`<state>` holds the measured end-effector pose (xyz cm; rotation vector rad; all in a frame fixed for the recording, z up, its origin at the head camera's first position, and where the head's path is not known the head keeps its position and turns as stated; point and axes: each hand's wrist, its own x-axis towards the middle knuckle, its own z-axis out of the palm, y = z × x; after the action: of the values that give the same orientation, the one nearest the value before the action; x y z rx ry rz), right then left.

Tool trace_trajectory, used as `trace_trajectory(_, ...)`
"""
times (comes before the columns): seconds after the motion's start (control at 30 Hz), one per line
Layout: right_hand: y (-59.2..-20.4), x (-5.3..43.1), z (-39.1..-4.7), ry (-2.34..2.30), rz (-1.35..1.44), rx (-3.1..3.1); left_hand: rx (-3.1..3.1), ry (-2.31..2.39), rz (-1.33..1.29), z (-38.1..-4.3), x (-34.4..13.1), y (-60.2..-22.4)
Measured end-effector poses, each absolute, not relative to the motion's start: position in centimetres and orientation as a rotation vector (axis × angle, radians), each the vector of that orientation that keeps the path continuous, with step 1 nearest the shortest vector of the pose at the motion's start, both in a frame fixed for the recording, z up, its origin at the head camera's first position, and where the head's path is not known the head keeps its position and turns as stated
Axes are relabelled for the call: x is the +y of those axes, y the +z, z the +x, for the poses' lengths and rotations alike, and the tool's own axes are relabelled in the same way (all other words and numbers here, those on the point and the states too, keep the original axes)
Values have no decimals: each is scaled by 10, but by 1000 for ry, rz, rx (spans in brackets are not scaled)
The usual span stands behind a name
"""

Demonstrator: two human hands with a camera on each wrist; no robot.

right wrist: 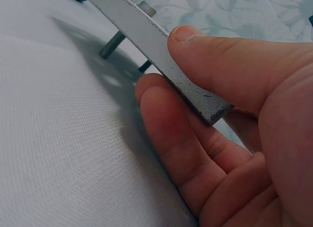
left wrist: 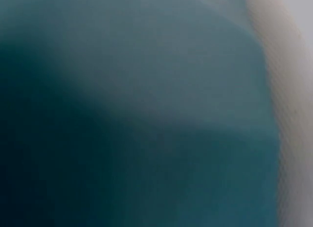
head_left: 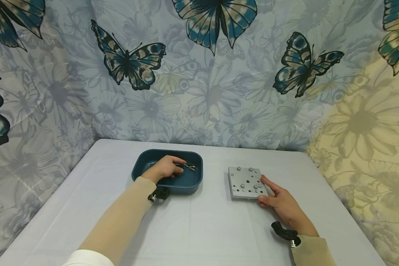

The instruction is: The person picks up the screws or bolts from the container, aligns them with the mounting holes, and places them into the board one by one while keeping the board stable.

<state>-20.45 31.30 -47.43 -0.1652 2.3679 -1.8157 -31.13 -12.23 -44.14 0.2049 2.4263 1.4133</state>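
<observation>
1. Landmark: the blue tray. It stands on the white-covered table.
2. Left hand: reaches over the near rim into the tray, back of the hand upward. Its fingers are at the loose metal fasteners, which lie toward the tray's right end. Grip state: cannot tell whether the fingers are apart or clamped on a fastener; the left wrist view is blurred.
3. Metal plate: located to the right of the tray and apart from it. The plate has several holes. Screws are fitted through it, heads on the upper face; the right wrist view shows threaded shanks projecting from the underside.
4. Right hand: at the plate's side farthest from the tray. Grip state: clamped on the plate, thumb and fingers pinching its edge. Some fingertips extend beneath the plate, between it and the table.
5. Left wrist mount: black, just beside the tray's near wall.
6. Backdrop: beyond the tray, printed with flowers and butterflies.
</observation>
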Motion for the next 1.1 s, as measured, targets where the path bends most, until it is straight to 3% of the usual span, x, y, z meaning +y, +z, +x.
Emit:
trace_trajectory(0.47, -476, 314, -204, -1812, -156, 2379, 2899, 749, 491, -315, -117, -446)
trace_trajectory(1.1, -474, 313, -204, -1826, -160, 2344, 2949, 518, 306, -307, -111, -436)
